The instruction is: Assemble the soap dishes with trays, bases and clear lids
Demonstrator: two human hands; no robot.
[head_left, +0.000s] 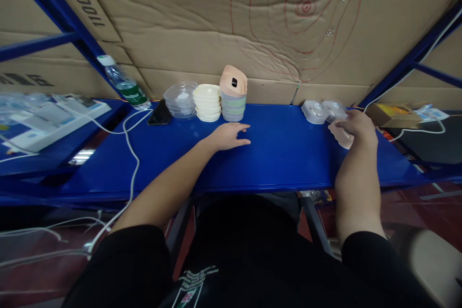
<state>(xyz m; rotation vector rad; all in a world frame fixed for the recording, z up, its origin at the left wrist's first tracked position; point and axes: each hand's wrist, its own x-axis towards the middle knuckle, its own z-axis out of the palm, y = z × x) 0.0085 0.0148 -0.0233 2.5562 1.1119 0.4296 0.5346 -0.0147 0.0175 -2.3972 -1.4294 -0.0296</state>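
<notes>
My left hand (231, 135) hovers over or rests on the blue tabletop, palm down, its fingers apart and pointing right, holding nothing. Just behind it stands a stack of pastel plastic bowls (233, 108), with a peach-coloured one (231, 77) tilted on top, a dark opening in its face. Beside this are a stack of cream containers (207, 103) and a stack of clear plastic containers (179, 101). At the right, my right hand (361, 127) grips the edge of a pale pink plastic piece (341, 135), partly hidden by the fingers. Two whitish pieces with clear domes (314, 111) lie right behind it.
A water bottle (128, 87) leans at the back left near a black phone (160, 113). A white cable (134, 154) runs over the table's left part. Cardboard (195, 24) walls the back, between blue posts. An open brown box (393, 115) sits at the right.
</notes>
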